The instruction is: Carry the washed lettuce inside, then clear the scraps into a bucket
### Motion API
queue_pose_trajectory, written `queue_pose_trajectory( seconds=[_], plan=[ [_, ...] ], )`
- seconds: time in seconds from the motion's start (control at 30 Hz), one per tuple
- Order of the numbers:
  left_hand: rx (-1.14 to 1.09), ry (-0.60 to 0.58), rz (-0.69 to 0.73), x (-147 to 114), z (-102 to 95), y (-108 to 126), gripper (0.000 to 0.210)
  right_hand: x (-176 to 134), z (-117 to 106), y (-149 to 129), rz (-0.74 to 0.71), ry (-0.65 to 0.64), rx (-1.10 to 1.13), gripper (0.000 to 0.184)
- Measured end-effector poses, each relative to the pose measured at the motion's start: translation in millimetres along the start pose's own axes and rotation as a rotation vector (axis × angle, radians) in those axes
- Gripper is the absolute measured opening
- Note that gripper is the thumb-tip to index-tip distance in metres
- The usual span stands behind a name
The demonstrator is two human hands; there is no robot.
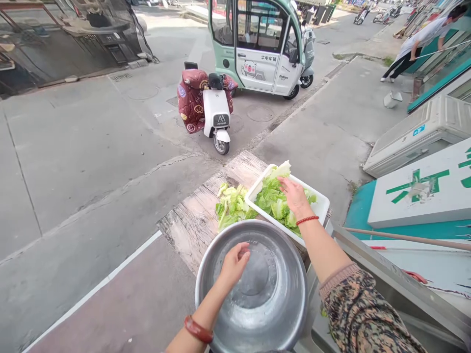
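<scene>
1. Two bare hands show in the head view, the only one: the right hand [293,193] is over the white tray [322,203], the left hand [233,264] above the metal basin [274,306].
2. Green leaves [274,201] lie in the tray below the right fingers, spreading mostly to their left and back toward the person. That hand is much the nearer; the left fingers are well apart from the leaves, across the basin's rim.
3. On the right, the fingers are partly curled at a pale leaf tip; I cannot tell whether they pinch it. On the left, the fingers are loosely bent and hold nothing visible.
4. From the right fingers, the tray's long axis runs from far left to near right, with its raised walls around them.
5. More cut leaves [233,206] sit left of the right fingers, outside the tray, on the wood-grain desk [195,211].
6. Just toward the person from the tray is the basin's round rim, the edge between both sets of fingers; whether rim and tray touch is unclear. Above the two lies open air. A metal trough [371,267] borders the right forearm, and a scooter [218,110] stands beyond the desk, ahead and left of the right fingers.
</scene>
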State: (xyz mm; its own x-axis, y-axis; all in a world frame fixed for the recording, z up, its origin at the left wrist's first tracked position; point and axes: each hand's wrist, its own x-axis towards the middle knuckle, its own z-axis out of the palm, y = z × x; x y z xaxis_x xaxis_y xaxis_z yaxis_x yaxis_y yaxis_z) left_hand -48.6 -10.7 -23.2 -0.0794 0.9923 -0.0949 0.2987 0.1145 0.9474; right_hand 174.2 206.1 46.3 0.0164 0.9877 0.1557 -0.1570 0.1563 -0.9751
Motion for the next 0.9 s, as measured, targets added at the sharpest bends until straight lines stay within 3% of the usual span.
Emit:
queue_pose_trajectory(
  seconds=[0.2, 0.4, 0.53, 0.77, 0.9],
  plan=[
    [0.0, -0.04, -0.004, 2.8, 2.3, 0.0, 0.045, -28.1, -32.4, 16.7, 0.117, 0.039, 0.228, 0.035],
    [0.019, -0.044, -0.024, -2.6, -0.5, -2.7, 0.045, -30.5, -33.9, 13.8, 0.113, 0.061, 0.231, 0.042],
    [0.02, -0.033, -0.035, -4.8, -3.2, -5.2, 0.047, -25.2, -26.2, 10.6, 0.087, 0.051, 0.078, 0.049],
    [0.01, -0.023, -0.062, -4.7, -6.3, -7.4, 0.046, -27.3, -31.1, 8.1, 0.01, 0.12, -0.381, 0.031],
    [0.017, -0.03, -0.055, -2.9, -5.7, -5.6, 0.041, -40.7, -19.3, 1.1, -0.126, -0.012, -0.543, 0.033]
  ],
)
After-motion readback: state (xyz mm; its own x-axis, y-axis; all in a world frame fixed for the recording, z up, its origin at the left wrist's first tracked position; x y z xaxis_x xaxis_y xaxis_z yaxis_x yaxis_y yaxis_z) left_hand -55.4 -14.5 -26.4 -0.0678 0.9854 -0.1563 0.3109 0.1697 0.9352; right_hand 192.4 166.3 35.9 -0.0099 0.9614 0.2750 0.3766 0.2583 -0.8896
